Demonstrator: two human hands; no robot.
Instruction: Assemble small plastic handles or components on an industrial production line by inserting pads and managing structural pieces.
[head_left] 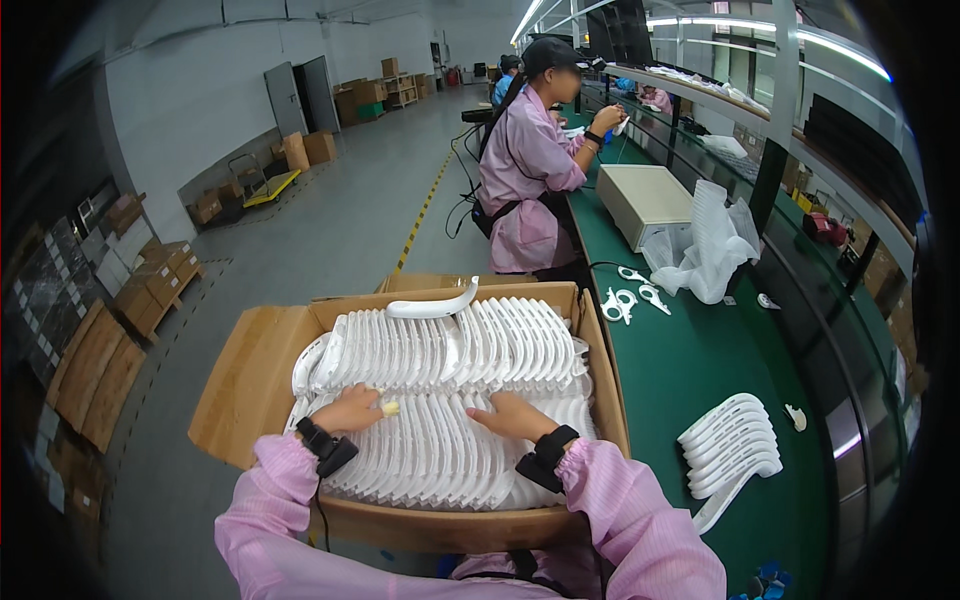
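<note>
A cardboard box (590,365) in front of me is packed with curved white plastic parts (435,455), standing on edge in two rows. My left hand (350,410) rests on the left part of the near row; one of its digits wears a yellowish finger cot. On the right of that row lies my right hand (512,415), thumb stretched inward over the parts. Both hands look open, though some fingertips are hidden among the parts. One loose curved white part (435,303) lies across the top of the far row.
A green workbench (720,350) runs along my right. On it are a stack of white curved parts (730,450), white ring-shaped pieces (620,303), clear plastic wrap (705,250) and a beige case (645,195). A co-worker in pink (530,150) is ahead. A yellow trolley (270,188) stands left.
</note>
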